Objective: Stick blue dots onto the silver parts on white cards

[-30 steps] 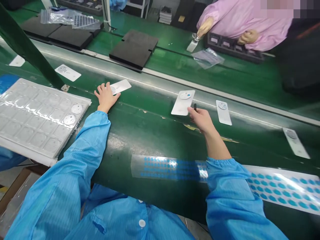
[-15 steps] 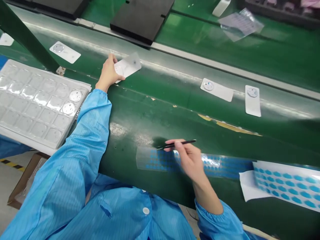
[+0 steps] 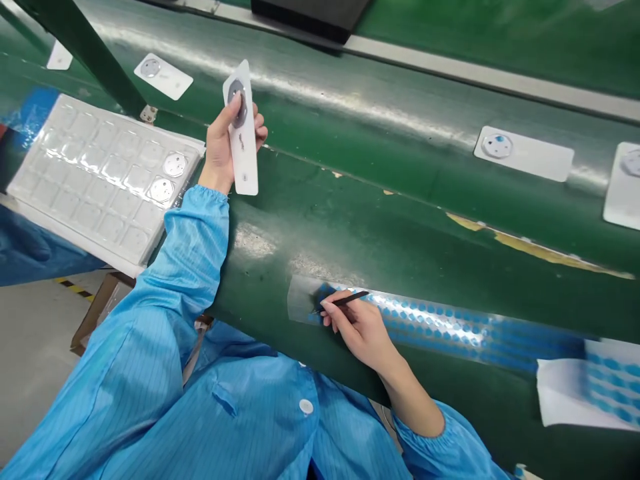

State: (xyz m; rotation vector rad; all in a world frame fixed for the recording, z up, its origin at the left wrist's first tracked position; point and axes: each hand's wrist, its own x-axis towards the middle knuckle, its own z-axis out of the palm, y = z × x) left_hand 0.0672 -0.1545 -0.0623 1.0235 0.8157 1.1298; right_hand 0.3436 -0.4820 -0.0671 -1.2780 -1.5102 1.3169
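Observation:
Raised above the green bench, my left hand (image 3: 220,143) grips a long white panel (image 3: 245,157) with a round grey disc near its upper end, the thumb lying on the disc. Black tweezers (image 3: 353,298) are pinched in my right hand (image 3: 363,330). Their tips point left, over the left end of a clear strip (image 3: 435,323) with rows of small blue dots. Whether the tips touch a dot is too small to tell.
A clear plastic tray (image 3: 100,173) with two white round parts lies at the left, by a green post (image 3: 95,60). More white panels (image 3: 530,155) lie along the belt. A dotted blue sheet (image 3: 613,380) is at the right, a black block (image 3: 310,17) at the top.
My left hand has lifted the white panel off the belt and turned it upright. My right hand has moved slightly, with the tweezer tips still near the strip's left end. The view has shifted.

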